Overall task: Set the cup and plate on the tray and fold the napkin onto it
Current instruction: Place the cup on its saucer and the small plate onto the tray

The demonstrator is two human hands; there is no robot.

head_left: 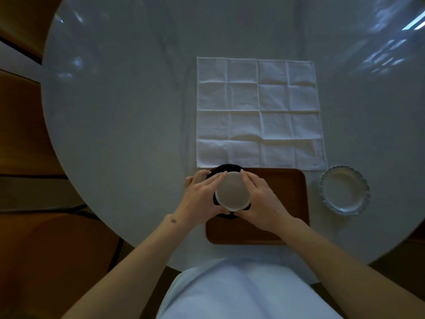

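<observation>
Cup being set on the tray

The cup was clasped by both hands over the tray; the plate likely needed fetching next.

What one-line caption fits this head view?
Both hands, left hand and right hand, hold a white cup over the wooden tray; unfolded napkin beyond, scalloped plate beside.

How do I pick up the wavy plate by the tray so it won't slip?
Probably take the plate by its scalloped rim, coming from the right, where the table is bare. It lies flat and shallow, so slide fingertips under the raised edge, thumb on top. The tray sits close on its left and the napkin near its far corner.
</observation>
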